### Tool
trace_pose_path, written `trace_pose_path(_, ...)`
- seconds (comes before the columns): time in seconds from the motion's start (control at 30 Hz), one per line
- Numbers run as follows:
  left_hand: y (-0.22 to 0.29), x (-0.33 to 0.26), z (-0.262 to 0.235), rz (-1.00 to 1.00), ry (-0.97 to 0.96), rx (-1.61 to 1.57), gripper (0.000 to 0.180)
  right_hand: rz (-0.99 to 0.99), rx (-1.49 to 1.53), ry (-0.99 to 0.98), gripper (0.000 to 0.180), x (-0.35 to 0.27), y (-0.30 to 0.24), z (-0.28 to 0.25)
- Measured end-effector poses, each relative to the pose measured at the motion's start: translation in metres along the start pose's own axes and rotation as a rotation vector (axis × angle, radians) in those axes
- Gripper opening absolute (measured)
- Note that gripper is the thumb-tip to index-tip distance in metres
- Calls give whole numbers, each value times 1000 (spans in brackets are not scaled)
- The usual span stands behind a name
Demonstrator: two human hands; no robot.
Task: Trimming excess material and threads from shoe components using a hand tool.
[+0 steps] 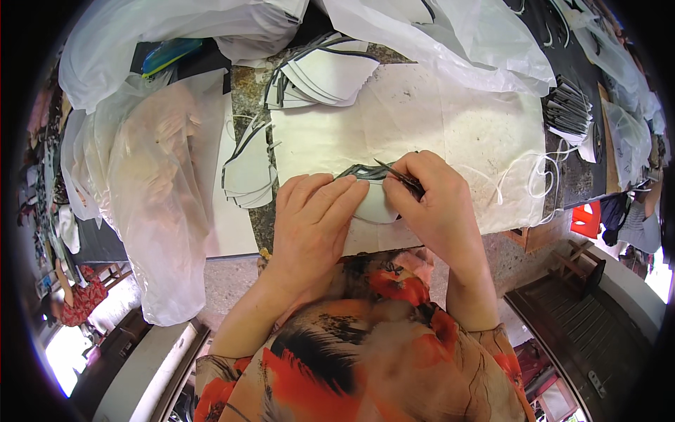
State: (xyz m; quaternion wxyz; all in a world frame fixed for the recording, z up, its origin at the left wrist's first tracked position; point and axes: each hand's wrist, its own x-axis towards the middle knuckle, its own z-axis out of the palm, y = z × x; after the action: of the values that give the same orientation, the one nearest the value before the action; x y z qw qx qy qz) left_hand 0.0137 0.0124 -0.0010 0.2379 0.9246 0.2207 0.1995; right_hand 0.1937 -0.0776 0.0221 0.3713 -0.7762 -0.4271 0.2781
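In front of me on the pale sheet lies a small white curved piece with dark edging (pixel 375 204). My left hand (pixel 309 214) reaches over its left side, fingers close together and fingertips on the edging; the thumb is hidden. From the right, my right hand (pixel 434 197) is closed around a thin dark pointed tool (pixel 404 179), whose kind I cannot make out. Its tip points up and left beside the edging. The right thumb and fingers also touch the right side of the piece.
A fanned stack of white dark-edged pieces (pixel 327 74) lies behind my hands, with a smaller stack (pixel 247 172) to the left. Plastic bags (pixel 165 162) stand at the left and back. White cord (pixel 541 172) and a dark bundle (pixel 568 109) are at the right.
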Motion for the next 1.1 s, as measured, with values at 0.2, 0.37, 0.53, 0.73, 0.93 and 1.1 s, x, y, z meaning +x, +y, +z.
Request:
trace_pose_path(0.2,4,1,0,-18,-6,31,42,-22,0,-23,11,2,1,-4)
trace_pose_path(0.37,7,3,-2,-24,-18,40,41,-31,-12,-43,11,3,4,-7)
trace_pose_path(0.53,9,4,-2,-11,-56,92,44,35,6,-66,12,5,7,-14)
trace_pose_path(0.73,13,5,-3,-13,-96,109,49,34,-31,-55,13,8,11,-24)
trace_pose_path(0.93,20,10,-6,-50,-155,136,48,104,58,-78,18,10,20,-31)
trace_pose_path(1.1,24,14,-7,-67,-193,154,51,201,68,-117,22,15,14,-38)
